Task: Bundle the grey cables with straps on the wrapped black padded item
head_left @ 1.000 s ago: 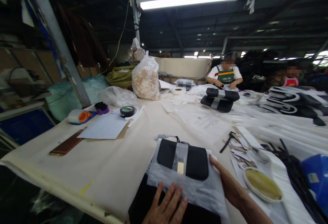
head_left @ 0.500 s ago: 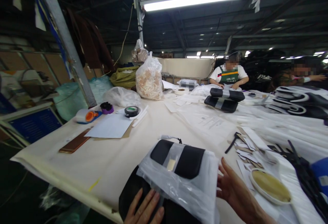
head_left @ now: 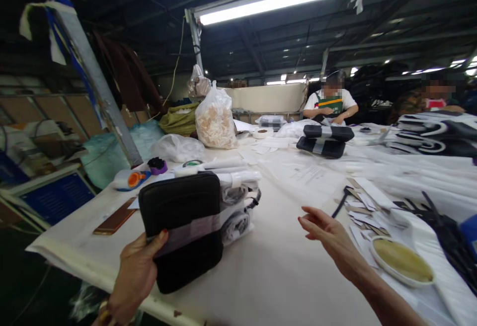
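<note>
My left hand (head_left: pixel 134 272) grips a black bag (head_left: pixel 182 226) by its lower left edge and holds it upright above the near table edge. Clear plastic wrap (head_left: pixel 236 202) bunches on the bag's right side, and a pale band crosses its face. My right hand (head_left: pixel 328 231) hovers over the white table (head_left: pixel 276 266) to the right of the bag, fingers loosely apart and curled, holding nothing.
A shallow bowl of yellow glue (head_left: pixel 402 261) and paper strips (head_left: pixel 363 202) lie at the right. Two wrapped black bags (head_left: pixel 323 139) sit farther back. A brown phone (head_left: pixel 115 221), tape dispenser (head_left: pixel 128 179) and filled plastic sack (head_left: pixel 215 117) are on the left. Two people work at the far side.
My left hand has lifted the black bag off the table and swung it up and left. My right hand let go of the plastic wrap and now hangs free.
</note>
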Tool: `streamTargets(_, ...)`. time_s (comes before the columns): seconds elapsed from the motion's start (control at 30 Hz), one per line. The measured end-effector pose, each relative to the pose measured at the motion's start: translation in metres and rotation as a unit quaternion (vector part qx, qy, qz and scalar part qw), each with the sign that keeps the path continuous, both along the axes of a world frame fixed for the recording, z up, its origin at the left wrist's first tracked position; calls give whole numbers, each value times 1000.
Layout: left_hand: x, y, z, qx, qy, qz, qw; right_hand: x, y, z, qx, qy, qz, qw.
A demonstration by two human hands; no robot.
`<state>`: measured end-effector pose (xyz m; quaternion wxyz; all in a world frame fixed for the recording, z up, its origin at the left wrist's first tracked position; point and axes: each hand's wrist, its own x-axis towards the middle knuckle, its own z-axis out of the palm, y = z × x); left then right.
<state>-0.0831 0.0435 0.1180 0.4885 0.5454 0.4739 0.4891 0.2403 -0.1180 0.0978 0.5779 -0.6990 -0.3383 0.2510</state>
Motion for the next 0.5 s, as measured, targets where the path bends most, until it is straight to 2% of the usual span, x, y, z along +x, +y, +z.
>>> streamTargets(0.1,0,9,7,-53,-91,7,994,5,14,-31,-22,-23,7,999)
streamTargets(0.17,-3,11,4,-80,-130,5,988,4,24,-44,-26,-35,13,999)
streamTargets(0.27,-10,10,-3,-97,-155,0,983,-3,39,-49,-24,-53,13,998)
streamTargets(0.37,-14,6,-7,-81,-167,17,982,-10,49,-49,-15,-69,9,997)
streamTargets(0.5,-17,-4,2,-88,-164,23,982,-11,58,-51,2,-89,18,996)
